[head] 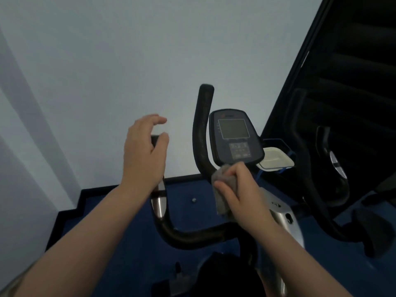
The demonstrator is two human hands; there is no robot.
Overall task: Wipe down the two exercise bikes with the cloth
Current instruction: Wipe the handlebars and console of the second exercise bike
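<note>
Nearest the camera, the dark saddle (225, 275) of the near exercise bike (285, 221) is cut off by the lower frame edge, and both forearms enter from the bottom corners. The black U-shaped handlebar (192, 239) curves between them. The right hand (237, 189) has its fingers (222, 186) closed around a grey cloth (222, 196), pressing it on the right handlebar upright just below the lower edge of the console (234, 137); part of the cloth hangs loose beneath the hand. The left hand (145, 151) hovers over the left grip (159, 202), fingers spread wide and curled, holding nothing; the hand hides the grip's top. Between the two uprights there is open room above the blue floor (128, 200), where a small pale object (194, 200) lies, too small to identify. The console screen is dim and its buttons unreadable. Right of it, a white tray (276, 160) sits in a blue holder. The second exercise bike (321, 168) stands against a dark window (353, 61), mostly lost in shadow. The pale wall (107, 61) closes the far side.
</note>
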